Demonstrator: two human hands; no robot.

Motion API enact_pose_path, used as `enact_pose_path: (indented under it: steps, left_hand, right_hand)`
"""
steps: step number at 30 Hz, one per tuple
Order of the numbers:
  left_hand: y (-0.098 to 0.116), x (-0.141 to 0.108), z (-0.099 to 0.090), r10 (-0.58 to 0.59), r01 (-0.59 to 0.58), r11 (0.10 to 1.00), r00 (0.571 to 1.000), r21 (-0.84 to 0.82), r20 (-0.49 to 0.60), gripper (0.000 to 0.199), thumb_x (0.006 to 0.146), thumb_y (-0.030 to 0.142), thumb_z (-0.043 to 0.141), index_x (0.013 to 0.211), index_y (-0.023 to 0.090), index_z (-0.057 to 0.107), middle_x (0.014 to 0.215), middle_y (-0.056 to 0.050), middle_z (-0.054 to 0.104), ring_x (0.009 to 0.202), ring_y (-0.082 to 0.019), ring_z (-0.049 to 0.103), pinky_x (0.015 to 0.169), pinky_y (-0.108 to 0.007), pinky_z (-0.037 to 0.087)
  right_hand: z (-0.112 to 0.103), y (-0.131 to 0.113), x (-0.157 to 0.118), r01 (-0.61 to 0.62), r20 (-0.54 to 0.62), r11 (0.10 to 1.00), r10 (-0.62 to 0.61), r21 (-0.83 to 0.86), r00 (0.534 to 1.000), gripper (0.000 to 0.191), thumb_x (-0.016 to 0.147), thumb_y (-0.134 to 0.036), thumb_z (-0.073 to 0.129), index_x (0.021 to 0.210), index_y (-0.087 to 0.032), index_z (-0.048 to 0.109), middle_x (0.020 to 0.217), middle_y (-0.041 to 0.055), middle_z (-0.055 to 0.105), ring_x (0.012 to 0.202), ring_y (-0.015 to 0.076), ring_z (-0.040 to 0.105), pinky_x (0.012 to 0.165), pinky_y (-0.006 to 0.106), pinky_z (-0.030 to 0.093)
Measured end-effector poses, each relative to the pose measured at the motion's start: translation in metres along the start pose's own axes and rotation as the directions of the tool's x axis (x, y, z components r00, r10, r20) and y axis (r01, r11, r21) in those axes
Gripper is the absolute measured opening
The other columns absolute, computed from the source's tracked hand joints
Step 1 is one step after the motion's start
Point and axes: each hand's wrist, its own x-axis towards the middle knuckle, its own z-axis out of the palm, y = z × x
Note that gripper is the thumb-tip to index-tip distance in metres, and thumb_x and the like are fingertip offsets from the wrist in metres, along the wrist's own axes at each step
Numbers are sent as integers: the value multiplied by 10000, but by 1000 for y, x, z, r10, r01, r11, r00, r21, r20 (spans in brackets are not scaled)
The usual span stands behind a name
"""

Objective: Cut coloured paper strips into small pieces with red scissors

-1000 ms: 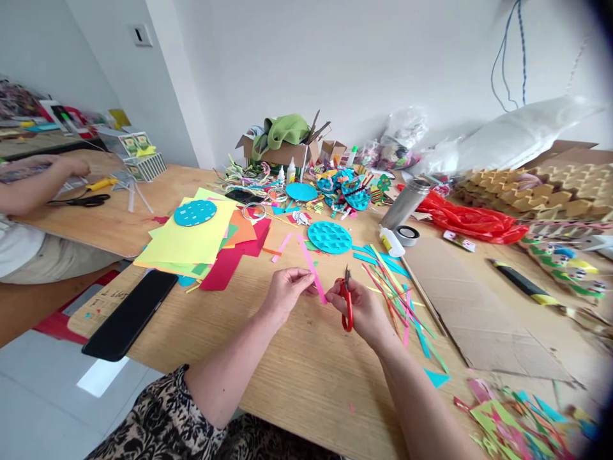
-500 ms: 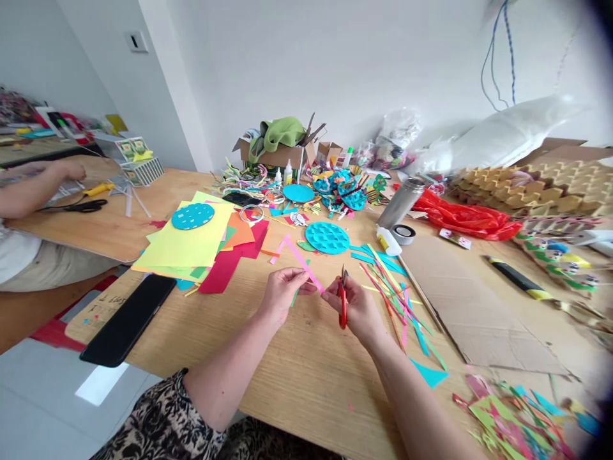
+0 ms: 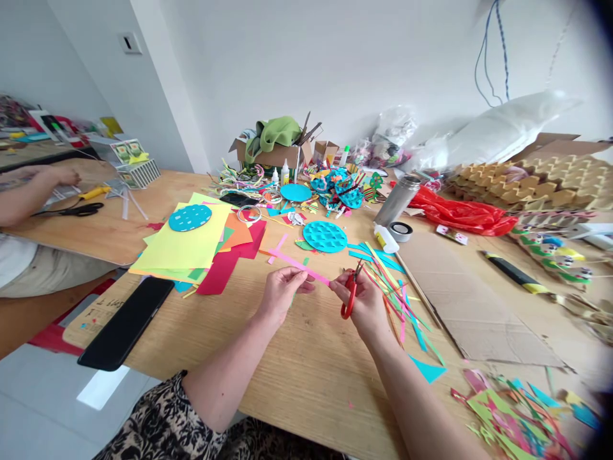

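Between my two hands a pink paper strip [image 3: 317,276] is stretched above the table. My left hand [image 3: 283,291] pinches it near its middle, and its free end runs off to the upper left. My right hand [image 3: 363,300] grips the strip's right end between thumb and finger. The same hand holds red-handled scissors [image 3: 351,299], their blades pointing up and away from the strip. Just beyond the hands lies a blue round paper piece [image 3: 325,236] with a raised pattern. To the right of my right hand, loose coloured paper strips [image 3: 407,306] lie in a pile.
Coloured paper sheets [image 3: 191,246] and a black phone [image 3: 127,322] lie to the left. At right are a cardboard sheet [image 3: 472,306], a steel flask [image 3: 398,199], a glue bottle [image 3: 385,239] and a cutter knife [image 3: 514,273]. Another person's hand [image 3: 62,174] works at far left.
The pink strip has swung from a steep slant to a flatter line and looks tauter. My right hand has shifted slightly right, and the scissors have tilted to the right.
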Motion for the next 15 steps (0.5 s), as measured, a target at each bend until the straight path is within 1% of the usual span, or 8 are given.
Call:
enact_pose_path:
  steps: [2,5,8,10,11,13,15]
  left_hand:
    - [-1,-1,1,-10,10,1000,1000,-13,1,253,633,337,754,715,110,680,648,-44,679,565,-155,638,634,-322,548]
    - [-2,-2,2,-13,13,1000,1000,10,28,254,629,335,761,708,105,686,622,-41,669,561,-147,628,633,-308,542]
    - [-3,-2,1,-9,8,999,999,35,31,258,637,349,750,699,107,687,634,-52,678,555,-147,622,629,-306,535]
    - [-4,-1,0,-16,15,998,1000,63,23,267,645,361,738,715,108,686,660,-64,690,570,-154,626,635,-311,531]
    - [-5,-1,-1,-24,22,995,999,98,27,272,653,367,728,725,108,686,673,-71,695,576,-155,625,631,-306,527]
    - [-7,-1,-2,-45,26,972,996,234,75,263,670,369,707,729,114,689,694,-80,703,582,-152,619,596,-278,504]
    - [-9,-5,-1,-94,9,912,978,410,188,223,693,352,679,734,134,698,710,-74,711,573,-149,608,550,-255,466]
  right_hand:
    - [1,-2,-1,7,-4,1000,-7,-13,1000,249,704,-357,709,767,-205,523,743,5,554,678,158,532,628,278,424]
    - [4,-5,-2,25,12,999,-24,-46,1000,222,707,-335,704,746,-201,531,735,9,553,701,165,534,662,289,428]
    - [6,-6,-2,40,37,998,-38,-56,999,174,722,-285,679,736,-199,529,722,3,545,698,159,525,679,289,423]
    - [5,-6,-2,47,22,997,-46,-54,999,157,724,-266,668,737,-198,528,725,2,544,689,154,520,665,283,418]
    - [4,-6,-1,49,8,997,-49,-50,999,149,725,-261,663,744,-196,530,729,2,546,685,153,519,654,280,417]
    - [1,-5,0,61,-31,998,-62,-36,998,131,733,-253,648,760,-191,536,738,5,550,686,153,522,640,276,418]
    - [-3,-5,1,79,-69,997,-80,-24,994,105,744,-237,628,766,-186,539,745,7,551,698,153,525,652,277,420]
